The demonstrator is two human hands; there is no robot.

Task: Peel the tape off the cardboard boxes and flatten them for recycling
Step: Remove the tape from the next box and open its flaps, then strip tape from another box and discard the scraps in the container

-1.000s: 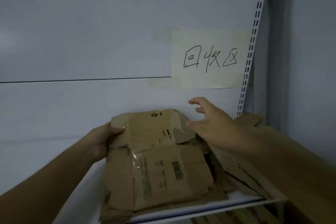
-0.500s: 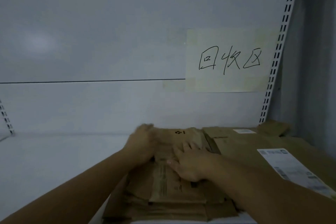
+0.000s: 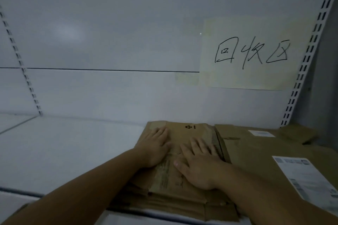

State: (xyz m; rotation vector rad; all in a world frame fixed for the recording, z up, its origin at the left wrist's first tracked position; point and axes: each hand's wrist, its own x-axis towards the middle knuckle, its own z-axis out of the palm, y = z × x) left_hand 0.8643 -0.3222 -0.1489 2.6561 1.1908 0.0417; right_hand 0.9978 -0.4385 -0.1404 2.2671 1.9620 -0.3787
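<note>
Flat grips (image 3: 155, 147) on cardboard (image 3: 182, 170), sign (image 3: 252, 53) "回收区"

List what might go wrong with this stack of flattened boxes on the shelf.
1. The flattened cardboard stack overhangs the white shelf front edge; it may slide off once the left hand and right hand lift.
2. Its layers look uneven, so folds may spring up.
3. The neighbouring cardboard still carries a shipping label.

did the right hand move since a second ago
Yes. The right hand was raised near the back wall just below the paper sign; it has come down, away from the sign, and lies flat on the flattened cardboard.
</note>
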